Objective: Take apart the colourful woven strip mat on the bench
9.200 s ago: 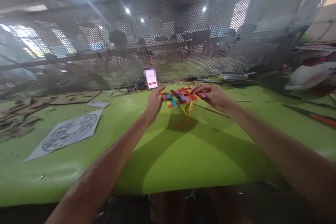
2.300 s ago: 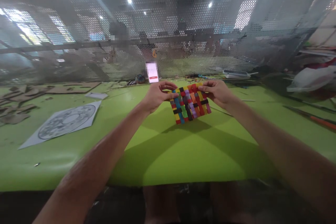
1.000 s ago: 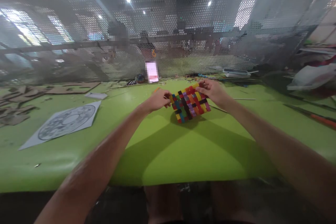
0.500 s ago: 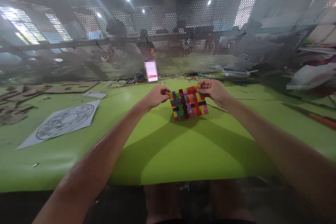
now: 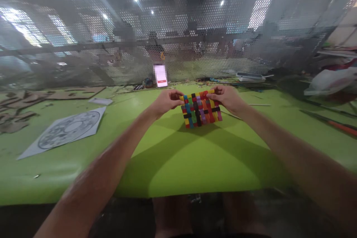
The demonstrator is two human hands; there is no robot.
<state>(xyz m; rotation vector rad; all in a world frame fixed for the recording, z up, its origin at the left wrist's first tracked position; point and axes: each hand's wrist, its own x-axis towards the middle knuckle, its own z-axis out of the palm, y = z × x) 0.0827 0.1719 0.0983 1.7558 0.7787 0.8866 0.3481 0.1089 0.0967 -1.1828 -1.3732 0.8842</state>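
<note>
Between my hands is a small woven mat [image 5: 201,110] of coloured strips in red, yellow, blue, green, purple, orange and black. It tilts up toward me, its lower edge close to the green tabletop [image 5: 192,163]. My left hand [image 5: 168,102] pinches its upper left corner between thumb and fingers. At the upper right corner, my right hand [image 5: 225,98] pinches it the same way. The fingertips partly cover both corners. Shadows of my arms and the mat fall on the table in front.
A printed sheet with a ring pattern [image 5: 74,126] lies at left, near cut cardboard pieces [image 5: 25,108]. A lit phone [image 5: 161,75] leans on the perforated metal screen [image 5: 189,26]. A white tray [image 5: 251,77] stands at the back; an orange-handled tool [image 5: 341,126] lies right.
The mat has shifted very slightly right. My left thumb now lies further over its left corner, and the right fingers have moved a little along the top edge.
</note>
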